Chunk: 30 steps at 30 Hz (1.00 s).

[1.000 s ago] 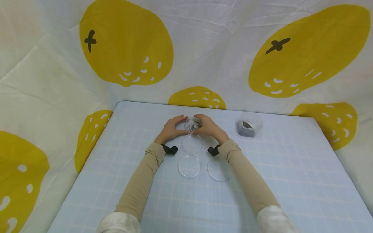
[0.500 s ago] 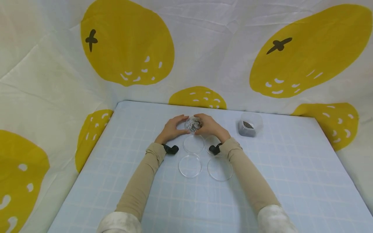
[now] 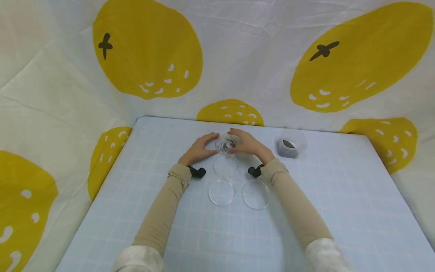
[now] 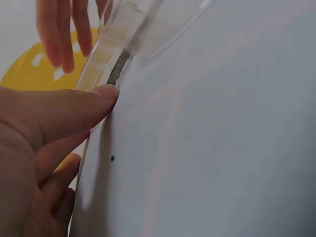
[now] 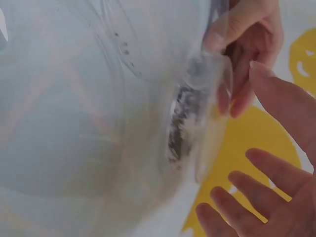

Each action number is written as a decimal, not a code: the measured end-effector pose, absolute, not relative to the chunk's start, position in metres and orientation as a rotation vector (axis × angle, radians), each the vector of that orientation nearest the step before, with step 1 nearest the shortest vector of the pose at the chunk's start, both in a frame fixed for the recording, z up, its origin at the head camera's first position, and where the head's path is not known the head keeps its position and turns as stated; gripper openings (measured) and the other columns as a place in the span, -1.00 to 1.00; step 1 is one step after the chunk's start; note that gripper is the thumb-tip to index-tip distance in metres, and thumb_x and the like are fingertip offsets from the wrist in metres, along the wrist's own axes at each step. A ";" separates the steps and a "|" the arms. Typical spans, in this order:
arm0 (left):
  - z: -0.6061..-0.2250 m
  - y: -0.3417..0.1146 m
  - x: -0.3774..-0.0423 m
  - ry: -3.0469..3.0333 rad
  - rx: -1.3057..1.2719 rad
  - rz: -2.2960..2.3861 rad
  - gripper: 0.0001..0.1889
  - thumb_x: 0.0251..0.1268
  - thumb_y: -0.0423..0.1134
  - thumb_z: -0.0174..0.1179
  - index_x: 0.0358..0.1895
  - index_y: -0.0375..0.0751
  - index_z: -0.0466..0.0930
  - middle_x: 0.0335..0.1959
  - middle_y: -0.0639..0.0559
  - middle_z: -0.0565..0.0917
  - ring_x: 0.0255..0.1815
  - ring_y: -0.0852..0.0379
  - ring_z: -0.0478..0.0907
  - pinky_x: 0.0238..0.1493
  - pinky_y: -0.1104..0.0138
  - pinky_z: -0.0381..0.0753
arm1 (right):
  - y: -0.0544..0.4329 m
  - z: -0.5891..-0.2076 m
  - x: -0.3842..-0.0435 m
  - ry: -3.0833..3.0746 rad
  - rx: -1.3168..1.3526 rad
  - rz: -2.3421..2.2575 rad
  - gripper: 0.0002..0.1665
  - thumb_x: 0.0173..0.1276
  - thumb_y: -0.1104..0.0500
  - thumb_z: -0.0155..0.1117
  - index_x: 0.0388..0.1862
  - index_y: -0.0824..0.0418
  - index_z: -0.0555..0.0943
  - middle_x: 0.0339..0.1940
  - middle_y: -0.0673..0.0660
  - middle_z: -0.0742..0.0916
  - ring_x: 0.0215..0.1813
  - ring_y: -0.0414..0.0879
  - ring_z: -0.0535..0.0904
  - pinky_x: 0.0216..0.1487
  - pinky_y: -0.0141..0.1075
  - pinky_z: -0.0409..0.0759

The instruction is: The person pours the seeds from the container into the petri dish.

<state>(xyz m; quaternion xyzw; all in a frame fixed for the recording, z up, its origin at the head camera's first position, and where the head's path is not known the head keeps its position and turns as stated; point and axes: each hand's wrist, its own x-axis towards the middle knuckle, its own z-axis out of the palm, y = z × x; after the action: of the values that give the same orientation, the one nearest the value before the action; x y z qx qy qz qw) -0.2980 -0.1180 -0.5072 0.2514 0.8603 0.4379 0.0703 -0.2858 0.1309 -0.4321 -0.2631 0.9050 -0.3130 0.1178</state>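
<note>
A clear round dish (image 3: 225, 145) with dark and whitish bits in it stands near the back of the table. My left hand (image 3: 198, 149) grips its left side, thumb in front and fingers behind; the left wrist view shows the thumb (image 4: 94, 106) pressed at the wall. On the other side is my right hand (image 3: 249, 143), its fingers spread around the dish. In the right wrist view those fingers (image 5: 261, 197) stand apart from the wall. Clear round dishes (image 3: 225, 167) (image 3: 221, 192) (image 3: 256, 194) lie in front, and the right wrist partly hides another.
A small clear box (image 3: 288, 149) with dark granules stands back right, a clear lid-like piece beside it. The blue table (image 3: 340, 196) meets a white cloth (image 3: 238, 64) printed with yellow fruit. One dark granule (image 4: 112, 158) shows in the left wrist view.
My right hand has shifted right and loosened from the dish, showing more of it. The left hand stays at its side, and the other dishes have not moved.
</note>
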 end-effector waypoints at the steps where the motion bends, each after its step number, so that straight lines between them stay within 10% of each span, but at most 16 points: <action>1: -0.505 -0.119 -0.298 2.579 0.748 1.296 -0.31 0.29 -0.16 0.35 0.48 -0.05 0.32 0.50 0.07 0.30 0.56 0.08 0.06 0.55 0.16 0.00 | 0.134 -0.429 -0.285 2.652 -0.769 -0.923 -0.09 0.22 0.12 0.51 0.46 0.38 0.32 0.53 0.35 0.28 0.55 0.24 0.11 0.53 0.09 0.08; 22: -0.482 -0.130 -0.227 2.569 0.755 1.366 -0.46 0.37 -0.21 0.28 0.39 -0.14 0.43 0.42 -0.05 0.43 0.49 -0.05 0.24 0.50 0.04 0.18 | 0.258 -0.380 -0.240 2.968 -0.451 -1.389 -0.30 0.36 0.13 0.38 0.44 0.21 0.40 0.54 0.12 0.34 0.57 0.08 0.11 0.51 0.17 0.08; 30: -0.496 -0.122 -0.205 2.529 0.772 1.559 -0.44 0.31 -0.20 0.35 0.36 -0.15 0.46 0.35 0.05 0.50 0.43 0.07 0.32 0.46 0.15 0.26 | 0.289 -0.409 -0.221 2.798 -0.073 -2.154 -0.24 0.31 0.32 0.38 0.46 0.28 0.34 0.51 0.16 0.36 0.56 -0.11 0.13 0.57 -0.32 -0.03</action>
<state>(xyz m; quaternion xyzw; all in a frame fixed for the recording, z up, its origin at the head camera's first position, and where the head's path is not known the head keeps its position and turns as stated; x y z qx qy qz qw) -0.2051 -0.1219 -0.4959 0.2515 0.8233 0.5077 0.0359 -0.2213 0.2892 -0.4091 -0.0204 0.7772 -0.5983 -0.1938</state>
